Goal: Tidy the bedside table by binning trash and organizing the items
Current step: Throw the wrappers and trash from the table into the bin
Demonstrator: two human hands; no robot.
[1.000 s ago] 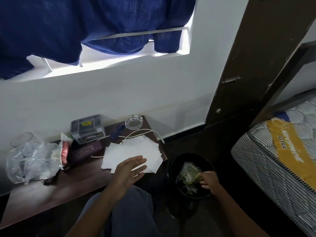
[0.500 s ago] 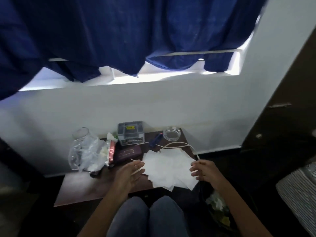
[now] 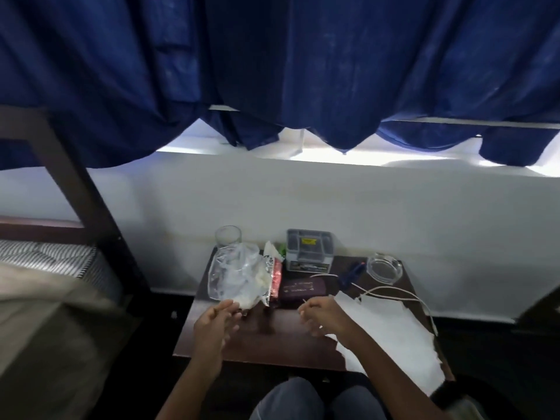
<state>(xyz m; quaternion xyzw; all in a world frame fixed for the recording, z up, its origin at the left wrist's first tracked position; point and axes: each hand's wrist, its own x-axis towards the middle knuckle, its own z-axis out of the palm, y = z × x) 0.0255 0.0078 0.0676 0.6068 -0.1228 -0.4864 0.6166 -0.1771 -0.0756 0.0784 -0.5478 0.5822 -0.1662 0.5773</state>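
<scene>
On the dark wooden bedside table point(image 3: 257, 344), a crumpled clear plastic bag point(image 3: 233, 274) lies at the back left. Beside it is a red and silver snack wrapper point(image 3: 274, 278). My left hand point(image 3: 216, 321) hovers just in front of the bag, fingers relaxed and holding nothing. My right hand point(image 3: 324, 313) is at the table's middle with loosely curled fingers, next to the thin end of a white cable point(image 3: 394, 291). I see nothing held in it. A spread of white paper sheets point(image 3: 391, 334) covers the table's right part under my right forearm.
Along the back stand a drinking glass point(image 3: 228, 236), a grey lidded box point(image 3: 309, 250), a purple case point(image 3: 303, 287), a blue pen-like item point(image 3: 351, 272) and a glass ashtray point(image 3: 384, 266). A striped mattress point(image 3: 45, 262) and dark bed frame are at the left. Blue curtains hang above.
My right hand left the bin and came over the papers to the table's middle. My left hand moved left from the papers toward the plastic bag. The view swung left.
</scene>
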